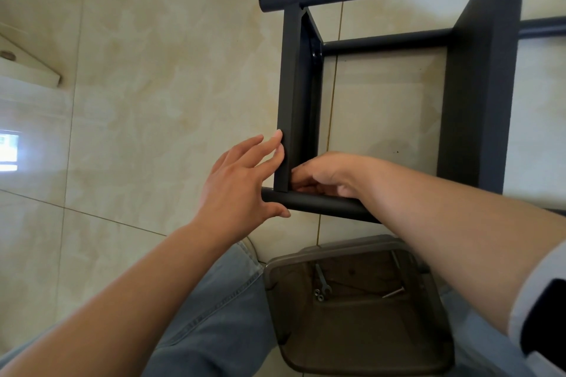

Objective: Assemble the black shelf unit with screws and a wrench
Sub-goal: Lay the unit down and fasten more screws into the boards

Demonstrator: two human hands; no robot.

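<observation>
Shelf unit point(398, 76) is lying on the floor tiles point(153, 70). I'm steadying its end panel point(291, 101) with my left hand point(242, 180), fingers straight, while my right hand point(324, 174) is curling inside the corner, seemingly seating a screw; its contents are hidden. I should be keeping the panel square on the tube point(318, 203); the wrench point(321, 280) is waiting in the tray point(428, 346).

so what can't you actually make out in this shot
Head view only:
- Right hand fingertips and anything they hold: hidden behind the shelf panel.
- Shelf unit's far end: cut off by the right edge.
- Small hardware beside the wrench in the tray: too small to identify.
</observation>
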